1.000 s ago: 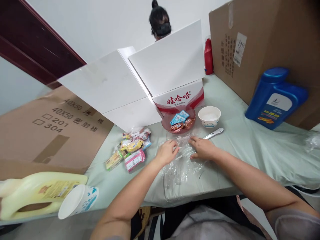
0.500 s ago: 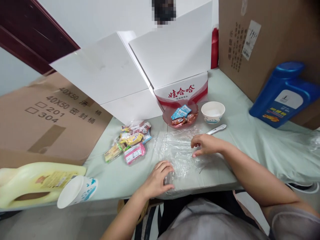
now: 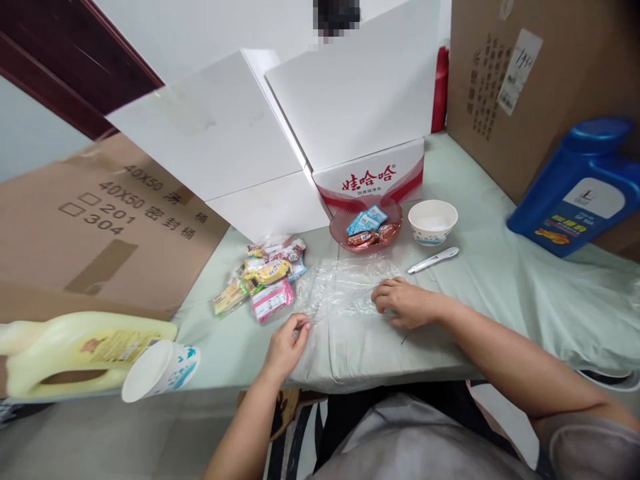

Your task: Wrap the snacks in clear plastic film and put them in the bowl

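Observation:
A clear sheet of plastic wrap (image 3: 345, 290) lies spread on the pale green table cloth (image 3: 480, 293) in front of me. My left hand (image 3: 287, 343) pinches the sheet's near left corner between thumb and fingers. My right hand (image 3: 403, 303) rests on the sheet's right edge with its fingers curled down, pressing it to the table. Behind the sheet stand a pink bowl (image 3: 366, 230) with wrapped sweets and a white paper bowl (image 3: 433, 222). A white pen-like tool (image 3: 433, 260) lies between the paper bowl and my right hand.
A pile of snack packets (image 3: 265, 280) lies left of the sheet. A yellow jug (image 3: 75, 353) and a tipped paper cup (image 3: 160, 372) lie at the near left. White boxes (image 3: 350, 127), brown cartons (image 3: 540, 87) and a blue jug (image 3: 580, 190) ring the table.
My left hand has drawn back toward me and to the left, from beside my right hand to the sheet's near left corner, and the crumpled wrap now lies spread flatter.

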The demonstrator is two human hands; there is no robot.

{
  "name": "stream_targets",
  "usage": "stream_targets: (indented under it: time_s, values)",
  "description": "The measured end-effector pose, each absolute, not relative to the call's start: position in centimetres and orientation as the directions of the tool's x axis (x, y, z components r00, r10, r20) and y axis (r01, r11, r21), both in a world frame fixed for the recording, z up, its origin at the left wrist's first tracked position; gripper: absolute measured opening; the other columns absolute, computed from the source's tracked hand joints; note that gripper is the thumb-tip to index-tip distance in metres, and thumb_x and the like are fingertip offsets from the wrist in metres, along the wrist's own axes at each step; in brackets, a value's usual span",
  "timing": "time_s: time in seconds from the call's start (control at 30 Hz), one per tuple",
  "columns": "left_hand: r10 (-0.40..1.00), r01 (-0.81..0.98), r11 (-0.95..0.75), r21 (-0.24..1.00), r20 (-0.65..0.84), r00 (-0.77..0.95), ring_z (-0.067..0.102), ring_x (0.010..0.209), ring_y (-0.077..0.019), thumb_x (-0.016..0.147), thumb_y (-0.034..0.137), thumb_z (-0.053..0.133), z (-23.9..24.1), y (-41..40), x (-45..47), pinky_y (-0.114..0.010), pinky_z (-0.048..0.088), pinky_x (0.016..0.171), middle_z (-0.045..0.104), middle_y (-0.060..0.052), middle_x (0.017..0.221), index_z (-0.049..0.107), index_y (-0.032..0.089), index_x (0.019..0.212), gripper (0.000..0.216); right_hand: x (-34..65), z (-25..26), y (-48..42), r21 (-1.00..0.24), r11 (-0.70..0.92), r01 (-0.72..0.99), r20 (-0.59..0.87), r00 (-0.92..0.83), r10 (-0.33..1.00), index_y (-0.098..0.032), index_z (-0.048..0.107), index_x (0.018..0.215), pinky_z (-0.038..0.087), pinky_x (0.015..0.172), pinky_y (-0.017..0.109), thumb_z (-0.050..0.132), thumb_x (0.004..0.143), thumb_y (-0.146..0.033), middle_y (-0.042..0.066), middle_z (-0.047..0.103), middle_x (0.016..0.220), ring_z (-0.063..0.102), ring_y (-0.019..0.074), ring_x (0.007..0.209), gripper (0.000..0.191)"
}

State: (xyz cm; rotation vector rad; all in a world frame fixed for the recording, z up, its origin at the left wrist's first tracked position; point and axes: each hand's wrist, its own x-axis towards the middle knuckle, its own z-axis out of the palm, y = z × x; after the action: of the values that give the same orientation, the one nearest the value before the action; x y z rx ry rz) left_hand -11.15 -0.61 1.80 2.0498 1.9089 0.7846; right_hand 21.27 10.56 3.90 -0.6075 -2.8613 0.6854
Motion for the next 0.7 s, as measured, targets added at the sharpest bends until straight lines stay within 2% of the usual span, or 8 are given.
stream_targets:
  time_s: [0.03, 0.1, 0.17, 0.23, 0.33, 0.43, 0.53, 0.7]
  values:
    - [0.979, 0.833, -0.112, 0.543, 0.204, -0.001, 0.065, 0.072, -0.0163, 0.087, 0.032, 0.05, 1.9, -0.4, -11.1, -0.028, 0.05, 0.069, 0.065, 0.0, 0.076, 0.055, 0.022, 0.086, 0.011, 21.5, 4.2, 10.7, -0.493, 0.793, 0.358, 0.028, -0.905, 0.425, -0.017, 0.067, 0.089, 0.041, 0.089, 0.036, 0.062, 0.073, -0.015, 0.009, 0.067, 0.102, 0.057, 0.0238, 0.101, 0.018]
    - [0.992, 0.772, -0.073, 0.631, 0.125, -0.008, 0.064, 0.064, -0.0148, 0.088, 0.033, 0.048, 2.1, -0.1, -10.9, -0.026, 0.05, 0.063, 0.063, 0.002, 0.071, 0.053, 0.022, 0.086, 0.013, 22.1, 4.9, 10.9, -0.613, 0.706, 0.355, -0.044, -0.907, 0.418, -0.017, 0.066, 0.085, 0.044, 0.072, 0.026, 0.055, 0.075, -0.011, 0.003, 0.068, 0.082, 0.06, 0.0164, 0.078, 0.015]
    - [1.0, 0.704, -0.02, 0.71, 0.029, -0.001, 0.061, 0.053, -0.0125, 0.088, 0.035, 0.048, 2.4, 0.3, -10.8, -0.025, 0.049, 0.057, 0.061, 0.003, 0.068, 0.052, 0.021, 0.088, 0.015, 22.7, 5.3, 11.3, -0.751, 0.558, 0.353, -0.14, -0.911, 0.388, -0.017, 0.064, 0.085, 0.041, 0.06, 0.022, 0.053, 0.077, -0.013, 0.0, 0.067, 0.075, 0.059, 0.0122, 0.064, 0.014]
    - [1.0, 0.687, 0.015, 0.727, -0.023, 0.003, 0.058, 0.048, -0.0108, 0.088, 0.037, 0.048, 2.7, 1.0, -10.7, -0.025, 0.048, 0.055, 0.062, 0.003, 0.071, 0.053, 0.02, 0.091, 0.017, 23.0, 5.4, 11.6, -0.828, 0.424, 0.367, -0.189, -0.894, 0.405, -0.017, 0.062, 0.085, 0.04, 0.056, 0.02, 0.052, 0.08, -0.016, -0.001, 0.067, 0.075, 0.059, 0.0106, 0.059, 0.011]
    - [1.0, 0.764, 0.018, 0.645, -0.003, -0.021, 0.059, 0.052, -0.0121, 0.087, 0.036, 0.048, 3.0, 2.7, -10.6, -0.025, 0.047, 0.058, 0.065, 0.001, 0.074, 0.055, 0.02, 0.095, 0.019, 23.0, 4.9, 12.3, -0.813, 0.387, 0.435, -0.147, -0.797, 0.586, -0.016, 0.061, 0.084, 0.04, 0.055, 0.021, 0.051, 0.084, -0.02, 0.0, 0.066, 0.073, 0.059, 0.011, 0.056, 0.012]
    - [0.993, 0.86, 0.028, 0.509, 0.086, -0.083, 0.066, 0.069, -0.0171, 0.086, 0.03, 0.045, 2.9, 4.5, -10.5, -0.028, 0.049, 0.067, 0.069, -0.003, 0.083, 0.057, 0.02, 0.096, 0.018, 23.0, 4.3, 13.2, -0.766, 0.401, 0.502, -0.058, -0.675, 0.736, -0.015, 0.064, 0.092, 0.04, 0.059, 0.023, 0.054, 0.082, -0.022, 0.001, 0.066, 0.071, 0.059, 0.013, 0.06, 0.015]
    - [0.983, 0.918, 0.078, 0.388, 0.126, -0.136, 0.068, 0.084, -0.0222, 0.085, 0.025, 0.046, 2.3, 5.5, -10.4, -0.033, 0.049, 0.076, 0.071, -0.007, 0.092, 0.058, 0.019, 0.099, 0.02, 23.3, 3.8, 14.0, -0.762, 0.38, 0.524, 0.007, -0.58, 0.815, -0.015, 0.064, 0.103, 0.043, 0.065, 0.023, 0.057, 0.079, -0.017, 0.002, 0.068, 0.078, 0.062, 0.0148, 0.069, 0.025]
    - [0.977, 0.942, 0.137, 0.306, 0.114, -0.18, 0.068, 0.081, -0.0225, 0.087, 0.023, 0.049, 1.5, 5.8, -10.2, -0.032, 0.049, 0.075, 0.072, -0.008, 0.091, 0.057, 0.018, 0.112, 0.027, 23.1, 2.8, 14.4, -0.691, 0.353, 0.631, 0.048, -0.448, 0.893, -0.015, 0.063, 0.109, 0.043, 0.07, 0.024, 0.053, 0.083, -0.017, 0.006, 0.071, 0.088, 0.064, 0.0167, 0.078, 0.029]
